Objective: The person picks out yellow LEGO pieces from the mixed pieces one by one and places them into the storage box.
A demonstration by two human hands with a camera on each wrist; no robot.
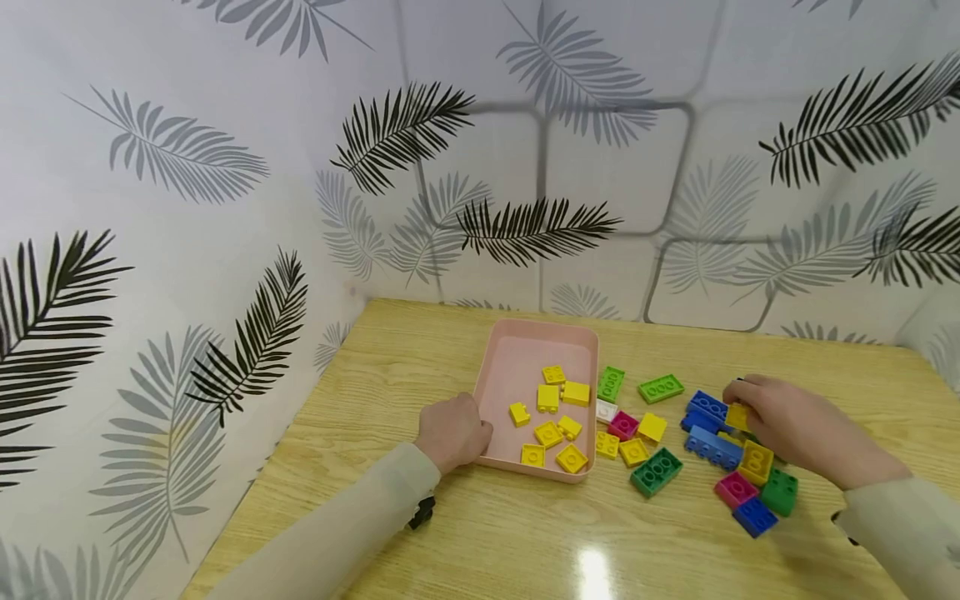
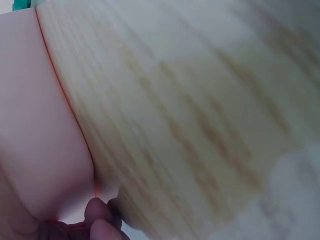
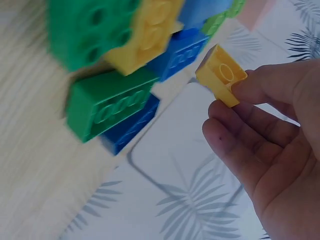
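My left hand [image 1: 450, 433] grips the near left edge of a pink tray [image 1: 517, 354]. In the left wrist view the fingertips [image 2: 97, 210] show beside the lower end of the tray's wall [image 2: 45, 110]. Several yellow toy building bricks [image 1: 548, 397] lie inside the tray. Over the pile on the right, my right hand [image 1: 798, 425] pinches a small yellow brick [image 3: 220, 72] between thumb and fingers, its hollow side showing in the right wrist view. Close by are blue bricks [image 1: 714, 448], a yellow brick [image 1: 756, 463] and a green brick [image 3: 112, 107].
Between tray and pile lie light green bricks [image 1: 661, 388], a dark green brick [image 1: 657, 472], a magenta brick [image 1: 623, 426], a white brick [image 1: 606, 411] and several yellow ones. The wooden table [image 1: 420, 350] backs onto a leaf-patterned wall covering [image 1: 540, 167].
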